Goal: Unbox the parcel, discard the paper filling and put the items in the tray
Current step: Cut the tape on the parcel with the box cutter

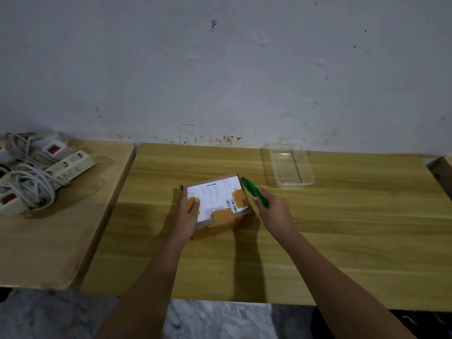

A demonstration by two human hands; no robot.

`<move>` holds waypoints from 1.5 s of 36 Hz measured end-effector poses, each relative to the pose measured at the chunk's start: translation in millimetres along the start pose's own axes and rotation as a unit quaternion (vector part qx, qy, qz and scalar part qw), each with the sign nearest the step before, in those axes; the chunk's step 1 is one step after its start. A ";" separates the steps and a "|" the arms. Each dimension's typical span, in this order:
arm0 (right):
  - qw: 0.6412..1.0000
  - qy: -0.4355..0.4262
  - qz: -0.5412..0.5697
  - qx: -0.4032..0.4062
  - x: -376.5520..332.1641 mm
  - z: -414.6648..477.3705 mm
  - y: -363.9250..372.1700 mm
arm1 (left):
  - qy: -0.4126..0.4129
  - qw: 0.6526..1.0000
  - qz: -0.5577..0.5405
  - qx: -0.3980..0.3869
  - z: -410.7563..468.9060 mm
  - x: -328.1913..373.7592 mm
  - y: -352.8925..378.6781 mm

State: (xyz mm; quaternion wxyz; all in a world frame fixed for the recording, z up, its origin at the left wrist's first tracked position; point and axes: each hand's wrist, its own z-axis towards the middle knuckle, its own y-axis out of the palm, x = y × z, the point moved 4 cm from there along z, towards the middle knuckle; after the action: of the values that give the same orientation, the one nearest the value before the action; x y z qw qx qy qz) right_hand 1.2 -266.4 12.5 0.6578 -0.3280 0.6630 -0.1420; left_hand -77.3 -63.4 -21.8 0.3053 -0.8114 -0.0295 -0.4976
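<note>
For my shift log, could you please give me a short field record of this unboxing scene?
parcel: taped shut, on wooden table
left hand: holds the parcel's left side
right hand: grips green cutter, tip at the parcel's right edge
tray: clear plastic, nothing inside, right of and beyond the parcel
side table: power strips with coiled cords

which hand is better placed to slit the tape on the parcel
Right. The right hand holds the green cutter at the right edge of the parcel; the left hand grips it.
</note>
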 end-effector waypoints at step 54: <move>0.996 0.073 0.000 0.055 6.2 -57.1 -27.5 | 0.017 0.996 0.028 0.088 3.8 -6.1 7.7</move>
State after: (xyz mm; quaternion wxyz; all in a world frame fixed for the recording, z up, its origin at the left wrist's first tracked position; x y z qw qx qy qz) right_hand -46.6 -304.6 30.2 0.6242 -0.2805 0.7007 -0.2019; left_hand -74.7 -66.0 -31.6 0.3900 -0.7734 -0.0450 -0.4977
